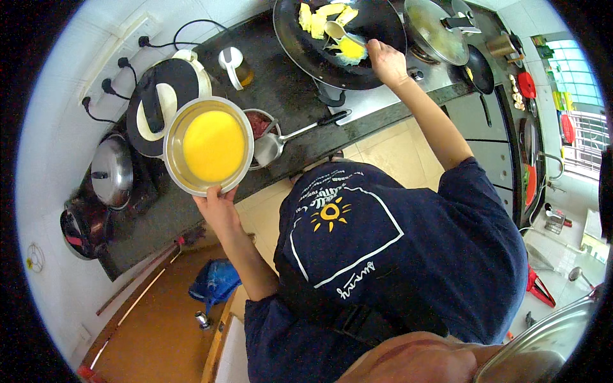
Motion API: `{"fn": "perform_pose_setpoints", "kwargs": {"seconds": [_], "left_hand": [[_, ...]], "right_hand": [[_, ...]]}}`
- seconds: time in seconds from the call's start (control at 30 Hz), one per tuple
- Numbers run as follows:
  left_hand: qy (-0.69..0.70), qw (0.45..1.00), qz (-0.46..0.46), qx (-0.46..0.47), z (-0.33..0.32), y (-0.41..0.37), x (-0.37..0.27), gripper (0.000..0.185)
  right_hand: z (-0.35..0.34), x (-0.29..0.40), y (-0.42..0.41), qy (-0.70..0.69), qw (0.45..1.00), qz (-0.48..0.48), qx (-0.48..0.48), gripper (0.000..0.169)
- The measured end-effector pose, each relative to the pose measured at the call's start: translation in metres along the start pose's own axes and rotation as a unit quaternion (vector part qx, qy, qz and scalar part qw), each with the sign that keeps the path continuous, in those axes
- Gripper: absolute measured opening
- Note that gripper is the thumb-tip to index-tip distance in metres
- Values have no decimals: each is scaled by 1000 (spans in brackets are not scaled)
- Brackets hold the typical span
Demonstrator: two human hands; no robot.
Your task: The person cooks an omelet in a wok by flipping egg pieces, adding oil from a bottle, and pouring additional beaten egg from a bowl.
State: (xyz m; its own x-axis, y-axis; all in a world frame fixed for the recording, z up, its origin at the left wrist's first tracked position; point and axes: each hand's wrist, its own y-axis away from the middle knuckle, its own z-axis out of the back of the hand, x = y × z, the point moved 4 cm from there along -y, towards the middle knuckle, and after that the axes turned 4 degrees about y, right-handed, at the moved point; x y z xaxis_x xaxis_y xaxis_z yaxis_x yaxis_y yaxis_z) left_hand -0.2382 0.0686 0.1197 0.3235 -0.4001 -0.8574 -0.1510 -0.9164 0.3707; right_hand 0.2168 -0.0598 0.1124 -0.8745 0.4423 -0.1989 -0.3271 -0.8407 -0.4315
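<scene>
My left hand (219,207) grips the rim of a metal bowl (173,165) that holds yellow beaten egg (214,146). The bowl is held up over the counter's near side. My right hand (389,63) is closed around the handle of a spoon (335,30), whose head is inside a large black wok (297,55). Beneath the spoon, a small pool of egg (351,49) lies on the wok's surface, pale at its edges. Several folded yellow egg pieces (317,24) rest higher up the wok's far wall.
A metal spatula (299,131) lies across a bowl of dark red food (258,123). An oil jug (233,64), a rice cooker (165,79) and a lidded pot (112,172) stand along the wall. Right of the wok are a glass-lidded pan (433,31) and a small frying pan (479,72).
</scene>
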Motion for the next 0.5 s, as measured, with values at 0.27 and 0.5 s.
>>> {"fn": "perform_pose_setpoints", "kwargs": {"seconds": [0.27,0.5], "left_hand": [[3,997,-12,-73,65,-1,-1,55],[-3,993,-20,-117,126,-15,14,55]], "right_hand": [[-17,17,9,39,996,-45,60,9],[-51,18,19,59,993,-39,90,8]]}}
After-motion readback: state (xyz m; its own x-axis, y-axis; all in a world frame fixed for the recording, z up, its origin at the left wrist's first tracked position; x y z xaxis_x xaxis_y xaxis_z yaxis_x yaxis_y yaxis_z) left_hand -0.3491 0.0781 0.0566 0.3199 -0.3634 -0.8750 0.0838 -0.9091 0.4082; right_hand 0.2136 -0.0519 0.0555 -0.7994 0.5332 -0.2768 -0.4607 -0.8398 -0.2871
